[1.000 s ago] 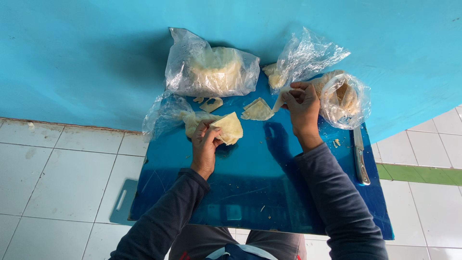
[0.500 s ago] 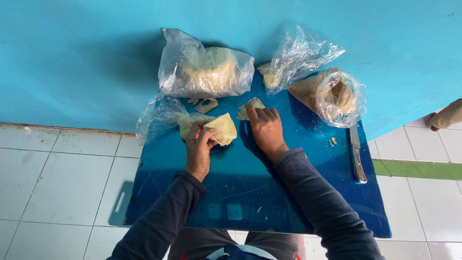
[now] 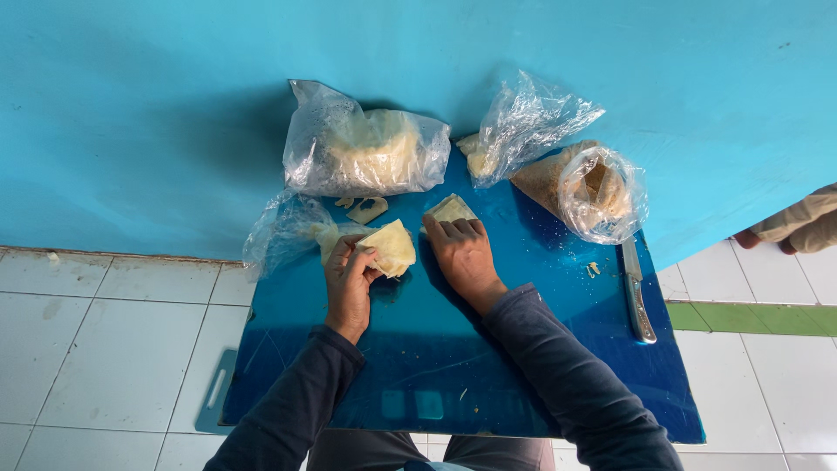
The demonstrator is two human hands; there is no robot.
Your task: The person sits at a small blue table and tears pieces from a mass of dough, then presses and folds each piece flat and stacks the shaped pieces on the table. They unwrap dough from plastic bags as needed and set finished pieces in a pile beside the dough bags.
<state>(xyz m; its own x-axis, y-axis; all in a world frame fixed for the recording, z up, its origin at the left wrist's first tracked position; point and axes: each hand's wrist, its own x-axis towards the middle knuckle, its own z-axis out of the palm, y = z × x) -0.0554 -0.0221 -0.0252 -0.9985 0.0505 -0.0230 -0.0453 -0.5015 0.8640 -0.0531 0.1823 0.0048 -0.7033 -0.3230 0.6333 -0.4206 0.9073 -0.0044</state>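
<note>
1. On the blue cutting board [image 3: 488, 366], near its far edge: left hand [image 3: 349, 283], fingers curled round a pale folded dough piece [image 3: 390, 247], gripped at the lower corner and tilted up off the board.
2. Just right of that: right hand [image 3: 464, 253], palm down and fingers nearly flat, pressed on a second pale dough piece [image 3: 451, 208], only its far tip visible beyond the fingertips.
3. Beside the left hand, touching the held piece: a crumpled clear plastic bag [image 3: 283, 228].
4. Against the turquoise wall [image 3: 174, 105]: a large clear bag of pale dough [image 3: 366, 153], a smaller clear bag [image 3: 523, 122], and a bag of brownish filling [image 3: 588, 187].
5. Along the board's right edge, well apart from both hands: a knife [image 3: 636, 292].
6. At the far right: another person's hand [image 3: 798, 225], partly cut off.
</note>
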